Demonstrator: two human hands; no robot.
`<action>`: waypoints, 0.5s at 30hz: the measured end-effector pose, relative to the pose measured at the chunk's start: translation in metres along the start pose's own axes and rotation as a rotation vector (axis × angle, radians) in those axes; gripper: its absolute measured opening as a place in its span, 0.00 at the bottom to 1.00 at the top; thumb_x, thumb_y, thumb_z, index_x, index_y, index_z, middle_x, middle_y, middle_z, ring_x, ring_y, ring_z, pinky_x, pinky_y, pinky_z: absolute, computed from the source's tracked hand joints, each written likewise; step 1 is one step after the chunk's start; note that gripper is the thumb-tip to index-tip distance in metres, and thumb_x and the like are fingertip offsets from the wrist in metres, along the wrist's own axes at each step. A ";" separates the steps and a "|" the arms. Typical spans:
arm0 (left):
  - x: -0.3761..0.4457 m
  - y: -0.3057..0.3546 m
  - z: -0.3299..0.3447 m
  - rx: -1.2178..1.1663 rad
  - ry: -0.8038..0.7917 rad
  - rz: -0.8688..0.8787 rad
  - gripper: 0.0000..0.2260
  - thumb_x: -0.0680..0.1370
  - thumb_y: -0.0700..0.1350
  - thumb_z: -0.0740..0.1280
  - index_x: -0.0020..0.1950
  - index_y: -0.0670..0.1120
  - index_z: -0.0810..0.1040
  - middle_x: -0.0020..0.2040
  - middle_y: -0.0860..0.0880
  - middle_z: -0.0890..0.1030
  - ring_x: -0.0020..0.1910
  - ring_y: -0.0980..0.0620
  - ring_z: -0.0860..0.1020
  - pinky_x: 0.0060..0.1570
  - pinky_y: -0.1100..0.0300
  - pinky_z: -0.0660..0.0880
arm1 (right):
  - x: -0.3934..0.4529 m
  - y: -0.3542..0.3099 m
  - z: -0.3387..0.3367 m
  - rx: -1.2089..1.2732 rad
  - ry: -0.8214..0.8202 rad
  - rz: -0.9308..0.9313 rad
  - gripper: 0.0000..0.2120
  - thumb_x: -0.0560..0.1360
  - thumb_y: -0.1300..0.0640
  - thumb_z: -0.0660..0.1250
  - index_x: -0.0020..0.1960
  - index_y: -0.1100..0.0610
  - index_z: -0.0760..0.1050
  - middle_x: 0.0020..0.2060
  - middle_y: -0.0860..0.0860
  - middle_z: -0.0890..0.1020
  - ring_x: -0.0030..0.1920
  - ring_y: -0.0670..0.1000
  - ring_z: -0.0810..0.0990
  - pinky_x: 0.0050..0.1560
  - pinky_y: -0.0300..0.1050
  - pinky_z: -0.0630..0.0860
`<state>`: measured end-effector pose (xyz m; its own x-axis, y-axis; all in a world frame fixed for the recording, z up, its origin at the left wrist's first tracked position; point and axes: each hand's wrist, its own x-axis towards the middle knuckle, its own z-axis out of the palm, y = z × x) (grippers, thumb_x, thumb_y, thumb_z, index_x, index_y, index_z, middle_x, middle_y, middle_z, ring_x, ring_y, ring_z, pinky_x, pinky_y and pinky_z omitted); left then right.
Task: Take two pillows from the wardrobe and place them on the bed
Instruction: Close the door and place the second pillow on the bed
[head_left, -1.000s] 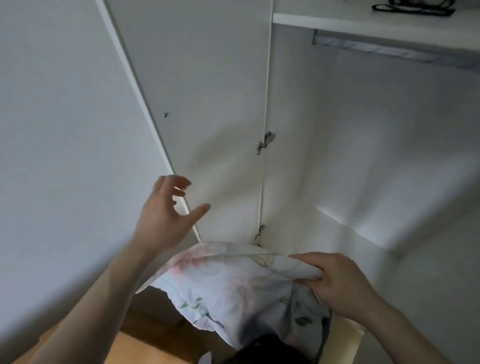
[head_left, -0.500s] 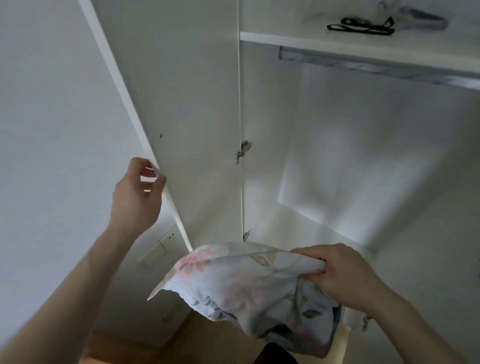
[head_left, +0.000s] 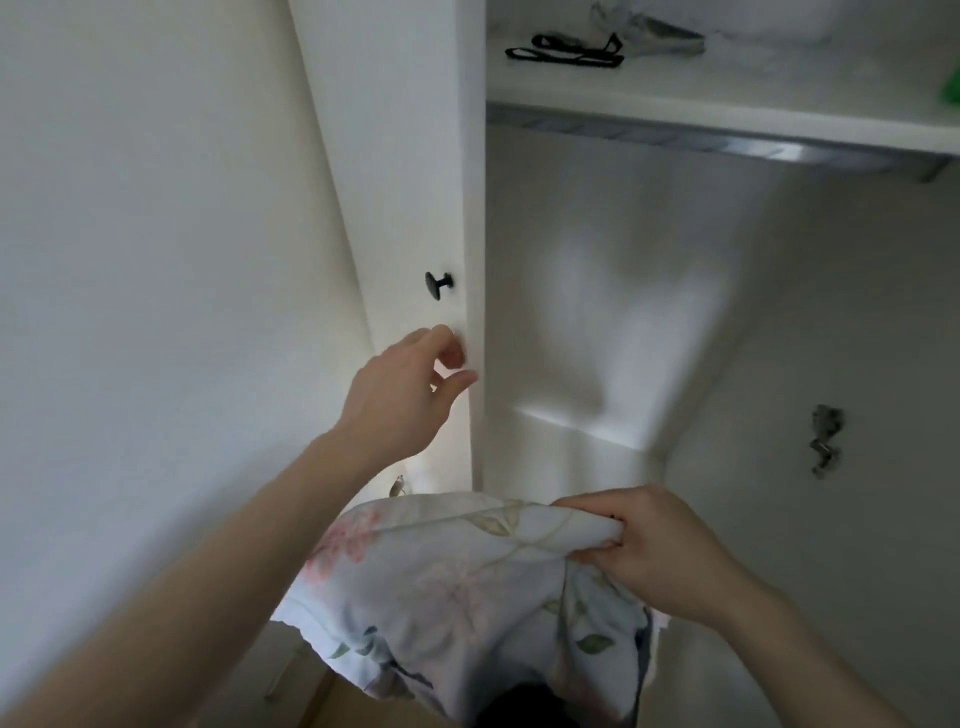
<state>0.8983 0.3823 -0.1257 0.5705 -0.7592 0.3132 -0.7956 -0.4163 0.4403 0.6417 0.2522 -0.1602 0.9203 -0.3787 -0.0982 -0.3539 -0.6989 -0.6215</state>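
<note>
A pillow (head_left: 467, 597) in a pale floral case hangs low in the middle of the view, in front of the open white wardrobe (head_left: 623, 312). My right hand (head_left: 654, 551) is clenched on its upper right edge and holds it up. My left hand (head_left: 405, 395) is raised to the wardrobe door (head_left: 405, 182), just below its black knob (head_left: 436, 284). Its fingers are loosely curled with the tips against the door near its free edge, and it holds nothing. No second pillow is in view.
The wardrobe's upper shelf (head_left: 727, 119) carries a black strap (head_left: 563, 52) and a pale bundle. A metal rail (head_left: 727, 148) runs under it. A hinge (head_left: 826, 439) sits on the right inner wall. A plain wall (head_left: 130, 260) fills the left. Wooden floor (head_left: 332, 706) shows below.
The left door has swung from wide open to nearly edge-on, moved by my left hand, which shifted right with it. My right hand has kept its grip on the pillow.
</note>
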 end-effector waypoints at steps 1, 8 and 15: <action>0.013 0.004 0.009 0.008 -0.030 0.046 0.08 0.81 0.57 0.67 0.56 0.57 0.73 0.56 0.60 0.77 0.48 0.57 0.82 0.48 0.51 0.79 | -0.003 0.002 -0.001 0.011 0.014 0.014 0.22 0.71 0.49 0.74 0.60 0.27 0.79 0.50 0.27 0.84 0.53 0.34 0.83 0.54 0.45 0.81; 0.098 0.021 0.057 -0.001 -0.238 0.135 0.18 0.78 0.49 0.69 0.66 0.52 0.68 0.65 0.50 0.69 0.53 0.43 0.80 0.55 0.44 0.78 | -0.018 0.013 -0.008 0.008 0.106 0.089 0.26 0.71 0.53 0.74 0.58 0.24 0.77 0.50 0.29 0.85 0.52 0.36 0.84 0.52 0.44 0.81; 0.134 0.025 0.073 0.027 -0.335 0.125 0.24 0.75 0.46 0.68 0.69 0.53 0.66 0.68 0.49 0.65 0.57 0.41 0.78 0.57 0.44 0.77 | -0.018 0.020 -0.017 0.020 0.154 0.111 0.25 0.74 0.52 0.75 0.59 0.24 0.76 0.51 0.25 0.83 0.52 0.34 0.83 0.51 0.41 0.81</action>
<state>0.9400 0.2334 -0.1340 0.3736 -0.9251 0.0682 -0.8628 -0.3195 0.3918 0.6148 0.2343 -0.1576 0.8391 -0.5419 -0.0477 -0.4466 -0.6362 -0.6291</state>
